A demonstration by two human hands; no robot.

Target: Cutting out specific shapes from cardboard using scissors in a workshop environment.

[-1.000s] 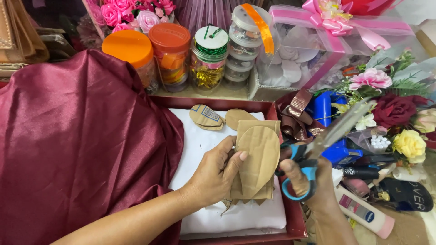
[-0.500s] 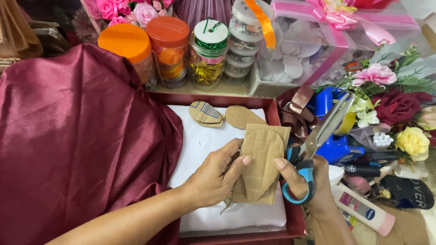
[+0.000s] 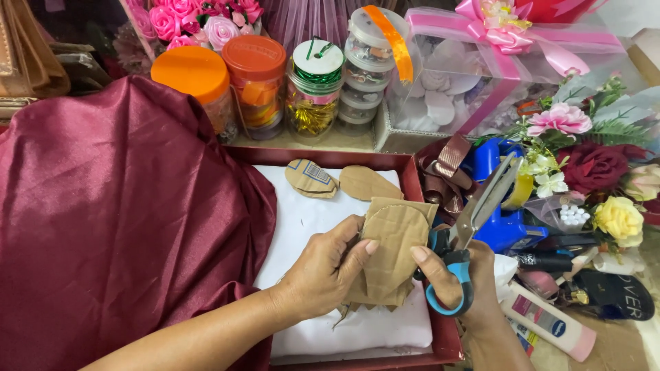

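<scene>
My left hand (image 3: 323,271) grips a piece of brown cardboard (image 3: 393,247) with a rounded top, holding it over a dark red tray (image 3: 412,175) lined with white cloth (image 3: 302,220). My right hand (image 3: 457,285) holds blue-handled scissors (image 3: 474,220), blades pointing up and to the right, away from the cardboard; its thumb rests on the cardboard's right edge. Two cut oval cardboard pieces (image 3: 337,181) lie at the far end of the tray.
Maroon satin fabric (image 3: 117,227) covers the left side. Lidded jars (image 3: 254,82) and a ribbon spool stack stand behind the tray. A clear gift box with pink bow (image 3: 502,62), artificial flowers (image 3: 591,165), a blue glue gun and a lotion tube (image 3: 550,323) crowd the right.
The cardboard has been turned in my left hand, rounded edge now upward. The scissors stay lifted off the cardboard and have shifted a little toward it.
</scene>
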